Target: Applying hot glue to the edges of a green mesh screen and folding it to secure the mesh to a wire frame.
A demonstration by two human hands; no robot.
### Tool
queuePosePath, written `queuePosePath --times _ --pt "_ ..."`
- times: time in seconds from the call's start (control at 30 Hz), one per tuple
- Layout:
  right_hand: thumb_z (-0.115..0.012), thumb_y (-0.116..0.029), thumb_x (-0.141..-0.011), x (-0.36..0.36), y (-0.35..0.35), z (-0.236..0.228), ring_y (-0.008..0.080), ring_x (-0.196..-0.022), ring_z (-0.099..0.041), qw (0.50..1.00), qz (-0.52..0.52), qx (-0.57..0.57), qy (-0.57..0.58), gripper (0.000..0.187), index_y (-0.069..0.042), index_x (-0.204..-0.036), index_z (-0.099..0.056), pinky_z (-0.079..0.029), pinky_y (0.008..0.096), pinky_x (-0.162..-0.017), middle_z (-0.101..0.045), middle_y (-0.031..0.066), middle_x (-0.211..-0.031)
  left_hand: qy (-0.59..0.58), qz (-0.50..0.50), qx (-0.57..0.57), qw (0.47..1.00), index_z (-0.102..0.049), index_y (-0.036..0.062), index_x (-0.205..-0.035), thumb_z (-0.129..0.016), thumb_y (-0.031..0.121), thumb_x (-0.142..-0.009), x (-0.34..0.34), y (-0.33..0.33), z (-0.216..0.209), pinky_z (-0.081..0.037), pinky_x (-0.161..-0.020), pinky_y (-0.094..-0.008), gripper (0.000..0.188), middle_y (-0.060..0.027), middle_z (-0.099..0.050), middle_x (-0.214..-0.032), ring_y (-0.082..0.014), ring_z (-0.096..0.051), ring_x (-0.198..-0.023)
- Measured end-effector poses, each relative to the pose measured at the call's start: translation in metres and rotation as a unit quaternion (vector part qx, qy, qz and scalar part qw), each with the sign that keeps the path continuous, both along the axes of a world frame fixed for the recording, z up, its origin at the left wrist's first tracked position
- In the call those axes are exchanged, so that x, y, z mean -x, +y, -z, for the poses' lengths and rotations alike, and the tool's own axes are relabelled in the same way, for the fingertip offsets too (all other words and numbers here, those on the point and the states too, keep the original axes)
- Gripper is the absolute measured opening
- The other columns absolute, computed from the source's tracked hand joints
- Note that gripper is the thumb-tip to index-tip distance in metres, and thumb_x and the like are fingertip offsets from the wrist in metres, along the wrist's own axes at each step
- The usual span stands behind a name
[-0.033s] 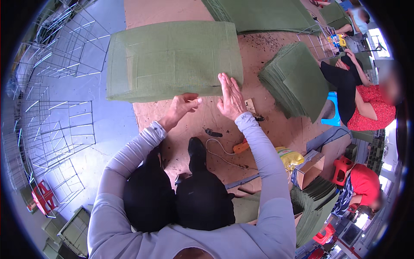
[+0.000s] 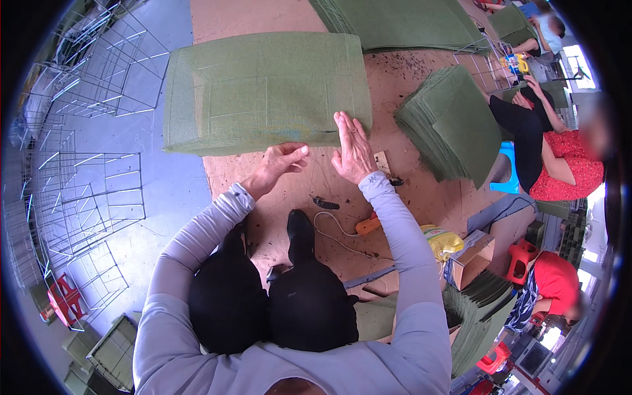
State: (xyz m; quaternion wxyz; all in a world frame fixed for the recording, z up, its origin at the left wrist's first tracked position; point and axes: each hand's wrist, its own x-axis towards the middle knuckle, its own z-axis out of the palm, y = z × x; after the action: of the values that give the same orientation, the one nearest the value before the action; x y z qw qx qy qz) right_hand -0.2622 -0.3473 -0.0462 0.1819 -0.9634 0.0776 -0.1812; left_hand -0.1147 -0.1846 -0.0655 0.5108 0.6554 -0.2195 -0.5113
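Note:
A large flat green fabric-covered panel (image 2: 263,92) lies on a brown board floor (image 2: 421,191) in front of me. My left hand (image 2: 283,161) is curled at the panel's near edge, fingers closed on the fabric there. My right hand (image 2: 352,148) lies flat with fingers straight and together, its fingertips resting on the panel's near right corner. My black-clad knees (image 2: 276,296) are below, one shoe (image 2: 299,227) on the board.
Wire mesh frames (image 2: 85,191) stand on the grey floor at left. A stack of green sheets (image 2: 454,125) sits at right, more green material (image 2: 408,23) beyond. An orange tool (image 2: 367,225) with a cable, a cardboard box (image 2: 471,257) and seated people (image 2: 559,164) are nearby.

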Motion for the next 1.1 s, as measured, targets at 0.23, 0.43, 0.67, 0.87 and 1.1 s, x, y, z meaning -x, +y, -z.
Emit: queuePosePath --times 0.23,0.43,0.67,0.87,1.1 --pt "-0.057 -0.002 -0.066 -0.003 0.001 0.002 0.0323 -0.131 -0.032 1.000 0.001 -0.005 -0.012 0.087 0.001 -0.141 -0.013 -0.022 0.0445 -0.109 -0.030 0.0200 -0.142 0.279 -0.091 0.045 0.955 -0.063 0.0055 -0.092 -0.068 0.038 -0.081 0.007 -0.018 0.011 -0.047 -0.063 -0.0208 0.035 -0.0002 -0.062 -0.080 -0.0063 -0.057 -0.069" --pt "-0.057 0.000 -0.065 -0.001 -0.003 0.002 0.0322 -0.130 -0.033 1.000 0.017 -0.001 -0.005 0.088 0.001 -0.141 -0.013 -0.023 0.0451 -0.109 -0.030 0.0195 -0.142 0.253 -0.087 0.022 0.963 -0.064 0.0093 -0.080 -0.065 0.035 -0.084 0.017 -0.029 -0.001 -0.044 -0.056 -0.0196 0.026 0.0023 -0.061 -0.072 -0.0064 -0.056 -0.062" --pt "-0.057 -0.002 -0.065 -0.003 0.001 0.007 0.0304 -0.131 -0.032 1.000 0.022 -0.004 -0.004 0.087 0.001 -0.141 -0.014 -0.023 0.0446 -0.109 -0.030 0.0177 -0.142 0.139 -0.146 0.087 0.976 -0.063 0.0062 -0.074 -0.068 0.026 -0.083 0.024 -0.027 0.010 -0.042 -0.052 -0.0220 0.022 -0.0004 -0.059 -0.064 -0.0075 -0.052 -0.054" --pt "-0.056 -0.005 -0.067 -0.001 0.000 0.008 0.0287 -0.134 -0.028 0.999 0.030 0.003 0.010 0.086 0.001 -0.141 -0.013 -0.021 0.0436 -0.110 -0.029 0.0162 -0.143 0.079 -0.171 0.087 0.978 -0.065 0.0031 -0.074 -0.069 0.022 -0.081 0.027 -0.030 0.016 -0.042 -0.053 -0.0252 0.020 -0.0027 -0.060 -0.064 -0.0096 -0.051 -0.055" --pt "-0.059 -0.012 -0.071 -0.001 0.001 0.005 0.0291 -0.134 -0.027 0.999 0.037 0.007 0.012 0.085 0.001 -0.142 -0.013 -0.020 0.0437 -0.110 -0.026 0.0171 -0.145 0.066 -0.167 0.082 0.980 -0.064 0.0041 -0.070 -0.069 0.023 -0.081 0.023 -0.037 0.022 -0.042 -0.053 -0.0244 0.023 -0.0018 -0.060 -0.063 -0.0088 -0.051 -0.054"
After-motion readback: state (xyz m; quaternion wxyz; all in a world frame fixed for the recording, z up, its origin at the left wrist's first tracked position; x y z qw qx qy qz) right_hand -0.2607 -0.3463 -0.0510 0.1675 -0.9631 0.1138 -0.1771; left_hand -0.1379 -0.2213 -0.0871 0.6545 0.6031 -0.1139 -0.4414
